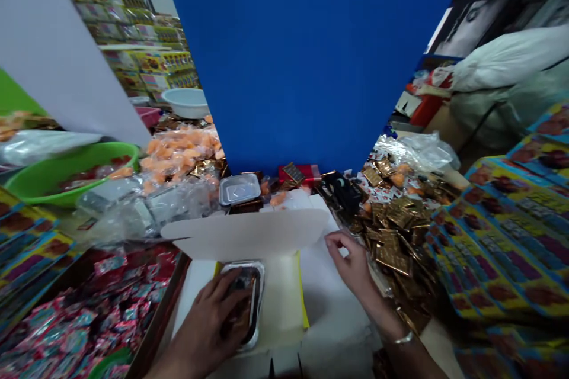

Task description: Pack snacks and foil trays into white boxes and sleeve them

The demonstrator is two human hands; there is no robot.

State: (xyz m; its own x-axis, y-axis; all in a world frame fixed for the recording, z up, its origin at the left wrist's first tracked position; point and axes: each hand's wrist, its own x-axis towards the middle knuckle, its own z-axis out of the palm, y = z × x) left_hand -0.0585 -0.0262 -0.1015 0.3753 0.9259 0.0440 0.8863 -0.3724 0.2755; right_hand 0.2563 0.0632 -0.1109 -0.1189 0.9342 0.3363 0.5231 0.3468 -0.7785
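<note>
A white cardboard box with yellow sides [284,302] stands before me, its white lid flap [249,235] folded back. In its left half sits a silver foil tray [259,302] with dark and golden-brown contents, partly hidden by my hand. My left hand [211,323] lies over the tray from the left, fingers apart and touching what is inside. To the right of the box, my right hand [353,263] has thumb and forefinger pinched together close to the flap's right edge. Whether something thin is between those fingertips, I cannot make out.
Gold-wrapped packets [393,243] heap up on the right beside stacked printed boxes [498,237]. A carton of red-pink wrapped sweets [84,308] stands at left. Behind are another foil tray [240,188], orange pieces [178,151], a green basin [71,174] and a blue panel [302,65].
</note>
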